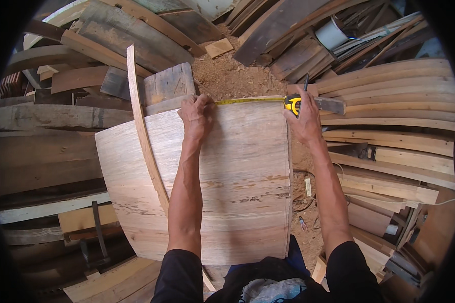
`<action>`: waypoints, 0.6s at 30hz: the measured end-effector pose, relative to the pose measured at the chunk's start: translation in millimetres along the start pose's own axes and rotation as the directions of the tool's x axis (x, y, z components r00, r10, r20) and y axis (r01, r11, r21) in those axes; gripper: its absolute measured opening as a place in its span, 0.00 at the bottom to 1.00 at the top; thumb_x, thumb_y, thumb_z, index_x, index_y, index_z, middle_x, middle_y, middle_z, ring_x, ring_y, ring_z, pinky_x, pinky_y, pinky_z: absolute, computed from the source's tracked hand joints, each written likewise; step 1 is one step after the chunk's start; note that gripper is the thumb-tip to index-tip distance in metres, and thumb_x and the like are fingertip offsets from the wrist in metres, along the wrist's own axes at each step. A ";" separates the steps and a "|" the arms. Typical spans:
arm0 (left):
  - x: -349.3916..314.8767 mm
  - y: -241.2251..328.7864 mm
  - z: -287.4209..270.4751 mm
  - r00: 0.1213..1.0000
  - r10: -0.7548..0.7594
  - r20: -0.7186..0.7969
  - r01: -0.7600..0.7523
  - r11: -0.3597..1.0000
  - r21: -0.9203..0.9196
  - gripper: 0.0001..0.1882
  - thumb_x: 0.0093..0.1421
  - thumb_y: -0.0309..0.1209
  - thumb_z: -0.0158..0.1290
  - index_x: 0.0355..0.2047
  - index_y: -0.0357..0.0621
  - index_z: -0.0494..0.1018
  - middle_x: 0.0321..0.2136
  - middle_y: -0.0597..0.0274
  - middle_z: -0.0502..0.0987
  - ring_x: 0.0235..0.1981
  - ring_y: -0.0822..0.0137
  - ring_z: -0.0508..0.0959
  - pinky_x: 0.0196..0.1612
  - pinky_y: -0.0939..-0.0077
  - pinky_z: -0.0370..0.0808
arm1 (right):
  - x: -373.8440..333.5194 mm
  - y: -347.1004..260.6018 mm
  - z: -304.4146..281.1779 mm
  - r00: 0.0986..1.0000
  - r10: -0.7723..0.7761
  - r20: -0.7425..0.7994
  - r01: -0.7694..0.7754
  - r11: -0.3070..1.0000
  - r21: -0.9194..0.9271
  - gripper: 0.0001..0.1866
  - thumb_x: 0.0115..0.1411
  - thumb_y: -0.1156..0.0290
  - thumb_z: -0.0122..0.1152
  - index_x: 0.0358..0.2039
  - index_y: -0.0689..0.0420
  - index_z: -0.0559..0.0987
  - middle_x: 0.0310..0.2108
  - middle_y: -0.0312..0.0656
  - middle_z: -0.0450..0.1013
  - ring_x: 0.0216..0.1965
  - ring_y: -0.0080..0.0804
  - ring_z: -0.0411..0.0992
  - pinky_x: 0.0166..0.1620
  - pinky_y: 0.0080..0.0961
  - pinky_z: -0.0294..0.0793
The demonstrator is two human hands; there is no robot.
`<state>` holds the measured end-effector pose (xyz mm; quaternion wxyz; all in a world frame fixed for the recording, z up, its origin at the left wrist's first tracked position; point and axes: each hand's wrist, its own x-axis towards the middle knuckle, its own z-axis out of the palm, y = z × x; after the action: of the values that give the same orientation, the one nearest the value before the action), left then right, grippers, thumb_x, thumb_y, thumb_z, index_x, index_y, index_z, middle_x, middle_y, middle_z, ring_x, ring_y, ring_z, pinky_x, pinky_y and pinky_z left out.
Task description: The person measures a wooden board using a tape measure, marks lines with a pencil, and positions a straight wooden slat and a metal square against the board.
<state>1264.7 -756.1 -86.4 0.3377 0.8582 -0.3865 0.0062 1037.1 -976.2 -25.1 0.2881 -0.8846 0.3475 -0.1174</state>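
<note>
A wooden panel (pixel 242 151), looking like plywood, lies in front of me. Along its far edge stretches the yellow blade (pixel 247 101) of a tape measure. My left hand (pixel 194 115) is closed at the left end of the blade, its fingers pinching there and hiding the tip. At the panel's far right corner my right hand (pixel 307 118) grips the yellow and black tape measure case (pixel 292 105). A thin dark stick, perhaps a pencil (pixel 306 81), pokes up from the same hand. Left of my left forearm, a narrow wooden strip (pixel 145 131) lies across the panel.
Stacked boards (pixel 389 108) crowd the right side, and more planks (pixel 45 156) fill the left. Sawdust (pixel 237 76) covers the floor beyond the panel. Pliers (pixel 303 223) and a cable (pixel 308 177) lie right of it. A hammer-like tool (pixel 100 232) rests at the lower left.
</note>
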 end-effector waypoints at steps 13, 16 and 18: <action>-4.1 0.3 1.8 1.000 -0.019 0.004 0.019 0.998 -0.055 0.09 0.54 0.24 0.62 0.34 0.55 0.79 0.33 0.59 0.76 0.40 0.52 0.73 0.44 0.55 0.65 | 3.4 -0.8 -0.4 0.993 0.117 -0.034 -0.118 0.992 -0.036 0.40 0.56 0.68 0.69 0.67 0.64 0.63 0.63 0.59 0.66 0.65 0.56 0.64 0.68 0.43 0.63; -5.1 3.8 1.8 1.000 -0.031 0.003 0.031 0.998 -0.047 0.09 0.55 0.25 0.63 0.35 0.56 0.80 0.34 0.60 0.77 0.41 0.53 0.73 0.45 0.56 0.64 | 3.8 -0.9 0.3 0.994 0.104 -0.027 -0.105 0.993 -0.047 0.40 0.56 0.68 0.68 0.67 0.64 0.63 0.64 0.59 0.65 0.65 0.56 0.64 0.68 0.44 0.63; -5.4 4.8 2.1 0.999 -0.032 -0.003 0.032 0.999 -0.040 0.09 0.54 0.25 0.63 0.35 0.56 0.80 0.34 0.62 0.77 0.41 0.54 0.73 0.45 0.56 0.64 | 2.8 -1.3 0.8 0.994 0.102 -0.035 -0.104 0.993 -0.048 0.40 0.56 0.69 0.69 0.67 0.64 0.63 0.64 0.60 0.65 0.65 0.57 0.64 0.68 0.44 0.63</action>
<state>1257.2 -756.0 -86.7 0.3556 0.8574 -0.3721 -0.0055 1040.2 -977.0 -24.9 0.2658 -0.8704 0.4002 -0.1079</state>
